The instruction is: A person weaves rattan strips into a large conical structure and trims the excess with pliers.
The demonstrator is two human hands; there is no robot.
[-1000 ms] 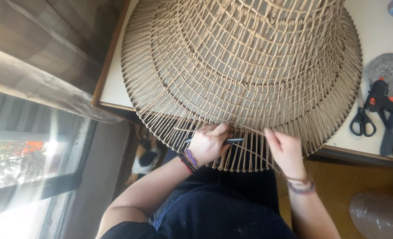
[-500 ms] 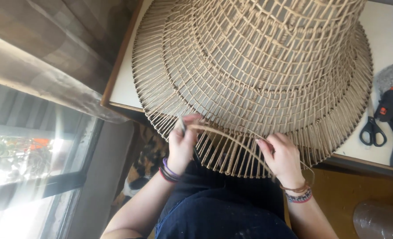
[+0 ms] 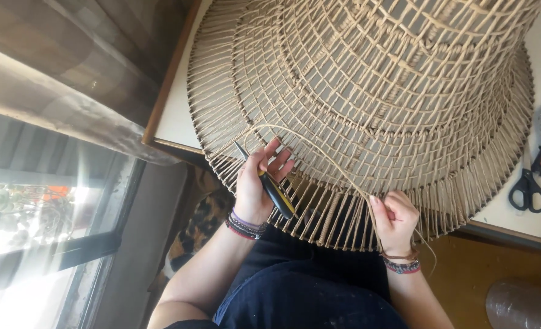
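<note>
Strong daylight pours in from the window [image 3: 32, 219] at lower left, where the glass is blown out to white glare and detail beyond it is washed away. The woven cord lampshade [image 3: 368, 91] is evenly lit and sharp, its strands crisp, with soft shadow beneath its rim on the white surface [image 3: 176, 116]. The dark trousers [image 3: 307, 292] fall into deep shade. The clear plastic roll [image 3: 520, 304] at lower right is dim and soft. Edges bend slightly, wide-angle style.
</note>
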